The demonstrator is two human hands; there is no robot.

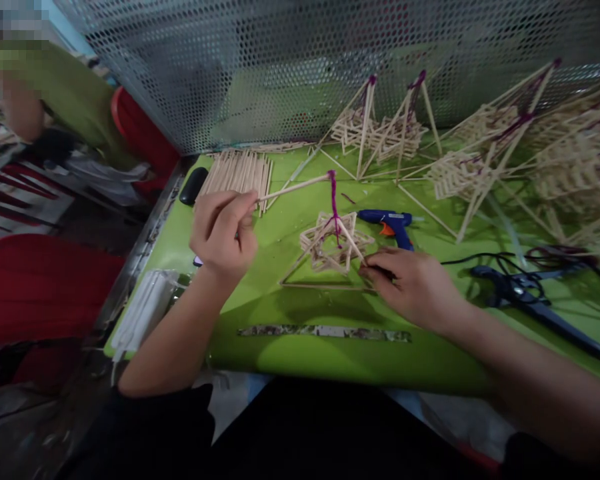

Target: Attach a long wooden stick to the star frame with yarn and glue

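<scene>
My left hand [226, 233] pinches the near end of a thin wooden stick [295, 185]. The far end of the stick carries purple yarn [333, 193], which runs down to a small woven stick lantern [325, 247]. My right hand [413, 283] is closed on the lower right corner of the lantern's triangular stick frame [325, 287]. Behind the lantern lies a blue glue gun [393, 220] with an orange trigger. A bundle of loose sticks [235, 175] rests beyond my left hand.
Several finished stick lanterns [460, 173] stand at the back right. Dark-handled pliers [525, 293] and a black cable lie at right. A patterned strip [325, 332] is near the front edge. A white packet [147, 310] lies at left. Perforated metal [280, 73] backs the green table [270, 360]. Another person [75, 100] is at far left.
</scene>
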